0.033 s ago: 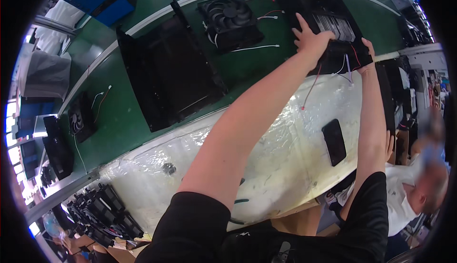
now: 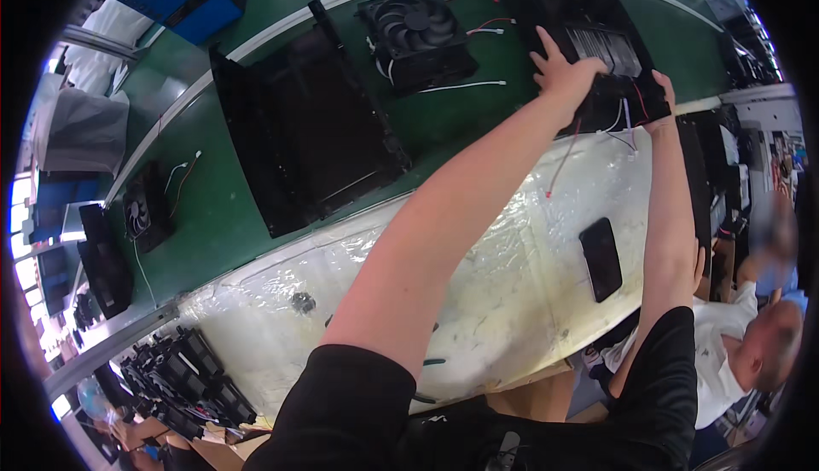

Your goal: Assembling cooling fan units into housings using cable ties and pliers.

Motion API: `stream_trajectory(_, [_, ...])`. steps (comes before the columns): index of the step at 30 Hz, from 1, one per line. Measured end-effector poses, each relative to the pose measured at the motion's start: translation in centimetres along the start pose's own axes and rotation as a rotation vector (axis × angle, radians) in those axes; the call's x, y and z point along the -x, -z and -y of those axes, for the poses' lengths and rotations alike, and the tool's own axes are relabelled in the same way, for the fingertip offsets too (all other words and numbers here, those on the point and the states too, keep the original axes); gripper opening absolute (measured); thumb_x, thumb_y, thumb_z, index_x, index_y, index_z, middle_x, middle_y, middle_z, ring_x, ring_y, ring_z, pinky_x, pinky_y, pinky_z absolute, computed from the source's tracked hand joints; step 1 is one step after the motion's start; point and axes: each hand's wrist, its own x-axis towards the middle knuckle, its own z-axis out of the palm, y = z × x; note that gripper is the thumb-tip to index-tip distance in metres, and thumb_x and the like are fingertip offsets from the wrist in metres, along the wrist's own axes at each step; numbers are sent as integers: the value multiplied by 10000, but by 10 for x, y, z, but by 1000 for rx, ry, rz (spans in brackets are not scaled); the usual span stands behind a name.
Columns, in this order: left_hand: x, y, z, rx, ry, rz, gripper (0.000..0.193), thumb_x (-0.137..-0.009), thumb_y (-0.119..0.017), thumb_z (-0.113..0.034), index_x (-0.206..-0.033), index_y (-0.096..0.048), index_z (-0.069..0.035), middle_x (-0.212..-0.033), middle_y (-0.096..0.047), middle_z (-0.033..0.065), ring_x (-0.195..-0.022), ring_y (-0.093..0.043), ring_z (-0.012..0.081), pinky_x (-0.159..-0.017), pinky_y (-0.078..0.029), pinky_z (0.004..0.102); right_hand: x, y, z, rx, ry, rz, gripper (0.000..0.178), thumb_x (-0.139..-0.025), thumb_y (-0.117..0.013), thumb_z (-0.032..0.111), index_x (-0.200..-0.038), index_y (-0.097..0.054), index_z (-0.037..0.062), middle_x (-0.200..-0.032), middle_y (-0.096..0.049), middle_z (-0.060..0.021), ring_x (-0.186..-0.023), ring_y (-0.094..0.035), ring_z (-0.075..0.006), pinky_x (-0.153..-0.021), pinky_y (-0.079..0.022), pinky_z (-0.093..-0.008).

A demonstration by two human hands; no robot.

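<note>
At the upper right lies a black housing with upright side walls and a ribbed, silvery-grey part inside. My left hand rests at its near left part, fingers spread and thumb reaching toward the grey part. Around the near right corner of the housing my right hand is closed, its fingers partly hidden. Thin red and white wires with small plugs hang over the near edge, between my hands. To the left sits a black fan on a dark block, with loose leads beside it.
A large open black case lies on the green bench. A smaller fan is farther left. A phone lies on the plastic-covered near strip. Black frames are stacked lower left; a person in white is at right.
The bench and its objects appear slightly farther right in the view. Both hands keep their places on the housing.
</note>
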Motion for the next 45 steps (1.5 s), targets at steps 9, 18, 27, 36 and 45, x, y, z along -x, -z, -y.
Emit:
stream_trajectory(9, [171, 144, -81, -912, -1013, -145, 403, -753, -786, -244, -1077, -646, -50, -1106, -660, 145, -977, -637, 246, -891, -484, 371, -12, -54, 40, 1121, 573, -422, 398, -899, -653, 300, -1172, -650, 11, -1109, -686, -91, -1024, -645, -200, -918, -466, -313])
stream_trajectory(18, [175, 365, 3, -901, -127, -656, 437, -840, -672, -319, -835, -633, 117, -763, -649, 291, -760, -638, 479, -717, -518, 491, -107, -254, -108, 821, -227, 102, 533, -852, -693, 464, -1210, -633, 74, -1221, -639, -61, -1137, -590, -166, -938, -455, -315])
stream_trajectory(27, [223, 433, 1, -1108, -172, -928, 326, -933, -535, -232, -774, -647, 30, -797, -649, 286, -809, -637, 465, -734, -521, 514, -94, -295, -112, 591, -486, 178, 541, -824, -724, 483, -1166, -641, 73, -1171, -667, -66, -1054, -637, -208, -959, -479, -358])
stream_trajectory(36, [283, 545, -4, -1307, -305, -1046, 341, -919, -557, -320, -971, -685, -8, -885, -674, 238, -897, -637, 439, -806, -506, 491, 29, -396, -99, 105, 53, 88, 426, -895, -672, 344, -1205, -614, 58, -1230, -638, -79, -1118, -613, -211, -983, -475, -368])
stream_trajectory(45, [418, 383, -45, -687, -1386, -430, 1064, -752, -762, -508, -1481, -211, 39, -1314, -495, 227, -1236, -484, 290, -1056, -352, 382, 286, -458, -113, 5, 239, 688, 348, -929, -623, 239, -1205, -604, 27, -1178, -654, -127, -1070, -641, -249, -943, -515, -408])
